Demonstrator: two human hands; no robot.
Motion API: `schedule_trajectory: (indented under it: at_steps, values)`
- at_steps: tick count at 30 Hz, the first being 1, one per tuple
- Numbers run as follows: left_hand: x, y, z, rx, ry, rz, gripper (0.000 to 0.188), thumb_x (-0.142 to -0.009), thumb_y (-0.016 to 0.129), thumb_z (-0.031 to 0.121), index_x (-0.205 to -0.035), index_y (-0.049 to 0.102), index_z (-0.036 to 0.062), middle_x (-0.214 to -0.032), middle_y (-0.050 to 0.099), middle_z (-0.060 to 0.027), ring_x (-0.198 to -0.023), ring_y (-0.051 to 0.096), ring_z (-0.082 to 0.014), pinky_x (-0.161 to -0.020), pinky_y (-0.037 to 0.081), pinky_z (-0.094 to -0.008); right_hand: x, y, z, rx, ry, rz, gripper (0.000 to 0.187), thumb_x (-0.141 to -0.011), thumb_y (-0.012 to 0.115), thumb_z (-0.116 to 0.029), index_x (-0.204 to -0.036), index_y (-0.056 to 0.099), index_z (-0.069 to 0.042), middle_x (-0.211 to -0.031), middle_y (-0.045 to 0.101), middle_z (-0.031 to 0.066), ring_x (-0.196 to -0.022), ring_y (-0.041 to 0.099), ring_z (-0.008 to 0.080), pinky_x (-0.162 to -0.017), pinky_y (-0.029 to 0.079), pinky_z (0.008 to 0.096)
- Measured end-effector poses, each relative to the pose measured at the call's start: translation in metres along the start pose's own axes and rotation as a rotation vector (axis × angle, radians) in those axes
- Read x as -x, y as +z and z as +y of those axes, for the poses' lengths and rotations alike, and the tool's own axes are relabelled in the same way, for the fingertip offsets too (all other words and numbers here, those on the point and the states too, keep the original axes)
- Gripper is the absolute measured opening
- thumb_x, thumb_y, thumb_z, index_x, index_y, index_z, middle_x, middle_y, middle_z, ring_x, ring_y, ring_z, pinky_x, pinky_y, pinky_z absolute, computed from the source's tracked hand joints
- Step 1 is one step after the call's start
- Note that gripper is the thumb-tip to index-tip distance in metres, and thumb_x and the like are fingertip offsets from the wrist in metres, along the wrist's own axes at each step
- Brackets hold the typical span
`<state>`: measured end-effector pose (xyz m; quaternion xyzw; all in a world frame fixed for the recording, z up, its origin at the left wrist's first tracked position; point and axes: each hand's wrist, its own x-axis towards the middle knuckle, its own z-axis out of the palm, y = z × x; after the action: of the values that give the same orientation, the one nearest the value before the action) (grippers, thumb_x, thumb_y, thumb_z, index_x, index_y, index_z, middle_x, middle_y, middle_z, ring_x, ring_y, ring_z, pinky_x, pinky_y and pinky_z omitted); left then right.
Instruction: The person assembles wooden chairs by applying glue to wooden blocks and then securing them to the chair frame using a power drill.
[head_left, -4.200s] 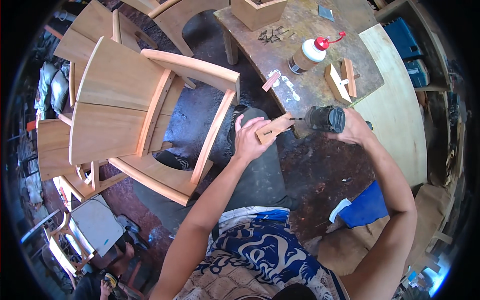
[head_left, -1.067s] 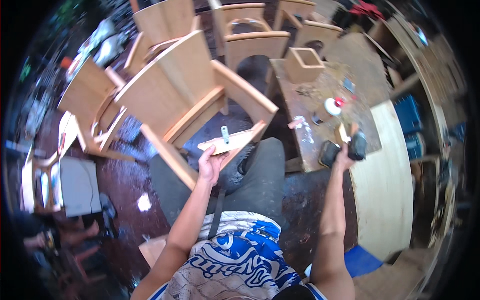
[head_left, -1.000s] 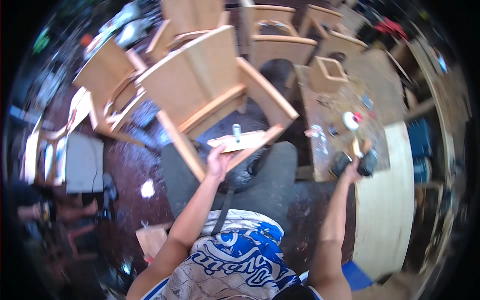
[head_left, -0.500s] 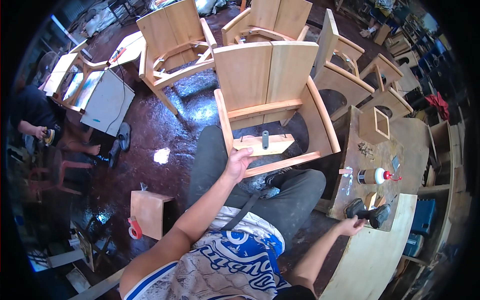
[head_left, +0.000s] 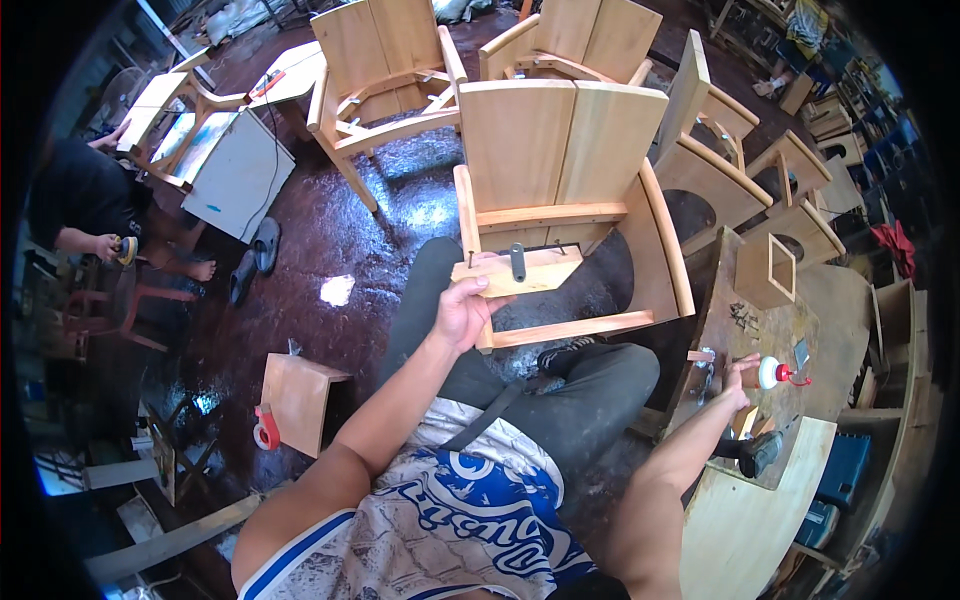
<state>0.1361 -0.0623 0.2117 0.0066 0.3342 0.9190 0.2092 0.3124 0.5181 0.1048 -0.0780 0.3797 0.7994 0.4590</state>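
My left hand [head_left: 464, 314] grips a pale wooden block [head_left: 540, 274] at its left end, thumb on the front. Two screws stand up from the block, and a dark grey oblong piece [head_left: 517, 262] with holes sits against its face. The block is above the seat opening of a wooden armchair [head_left: 560, 322]. On the bench at the right, my right hand [head_left: 738, 384] has its fingers round the body of a white squeeze bottle [head_left: 768, 373] with a red nozzle cap. The bottle lies on its side, its body mostly hidden by the hand.
A black power drill [head_left: 762, 454] lies nearer me on the workbench [head_left: 718, 300], with loose screws [head_left: 744, 317] and an open wooden box [head_left: 766, 268]. Several more chairs stand beyond. A person sits at the far left. Red tape [head_left: 266, 428] rests beside a small wooden stool [head_left: 302, 398].
My right hand has moved from beside the drill, away from me, onto the bottle. The left hand still holds the block, now slightly tilted. The whole view has shifted a little.
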Motion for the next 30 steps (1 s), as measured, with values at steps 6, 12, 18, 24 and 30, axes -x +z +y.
schedule_trajectory:
  at_steps: [6,12,18,24,30]
  values:
    - [-0.002,-0.011,0.0,-0.02,0.004,0.113,0.051,-0.084,0.06,0.014,-0.132,0.046,0.0071,-0.127,0.058,-0.0132,-0.116,0.061,-0.0271,-0.099,0.054,-0.0441,-0.029,0.032,0.011,0.069,0.033,0.206,0.132,-0.072,0.074,-0.066,-0.15,-0.009,0.002,-0.12,0.063,0.0275,-0.106,0.066,0.0452,-0.075,0.063,0.047]
    - [-0.012,-0.019,-0.006,-0.139,0.036,0.129,0.048,-0.084,0.063,0.015,-0.129,0.049,0.0053,-0.123,0.059,-0.0114,-0.109,0.062,-0.0235,-0.093,0.055,-0.0396,-0.054,0.044,-0.015,0.234,0.027,0.227,0.051,-0.069,0.074,-0.022,-0.112,0.066,0.004,-0.116,0.067,0.0238,-0.106,0.067,0.0389,-0.083,0.061,0.0473]
    - [0.002,-0.008,0.001,0.133,-0.268,0.055,0.054,-0.084,0.068,0.02,-0.132,0.052,-0.0003,-0.122,0.063,-0.0172,-0.106,0.065,-0.0268,-0.093,0.055,-0.0399,0.102,-0.001,0.064,1.128,-0.066,-0.287,0.066,-0.082,0.07,-0.031,-0.139,0.05,-0.005,-0.139,0.055,0.0208,-0.13,0.052,0.0407,-0.11,0.038,0.0614]
    - [0.015,-0.037,-0.024,0.279,-0.452,-0.172,0.062,-0.084,0.068,0.017,-0.14,0.047,0.0016,-0.125,0.063,-0.0164,-0.11,0.064,-0.0315,-0.094,0.054,-0.0401,0.196,-0.001,0.126,1.361,-0.029,-0.552,0.062,-0.085,0.069,-0.018,-0.14,0.047,0.0,-0.137,0.056,0.0197,-0.129,0.053,0.0364,-0.114,0.037,0.053]
    - [0.022,-0.031,-0.031,0.156,-0.509,-0.389,0.08,-0.068,0.071,0.018,-0.14,0.046,-0.0041,-0.126,0.06,-0.0177,-0.11,0.065,-0.0335,-0.101,0.051,-0.0451,0.341,0.068,0.19,1.329,-0.776,-1.422,0.052,-0.084,0.061,-0.027,-0.125,0.054,0.002,-0.12,0.06,0.0213,-0.118,0.057,0.0331,-0.105,0.042,0.053]
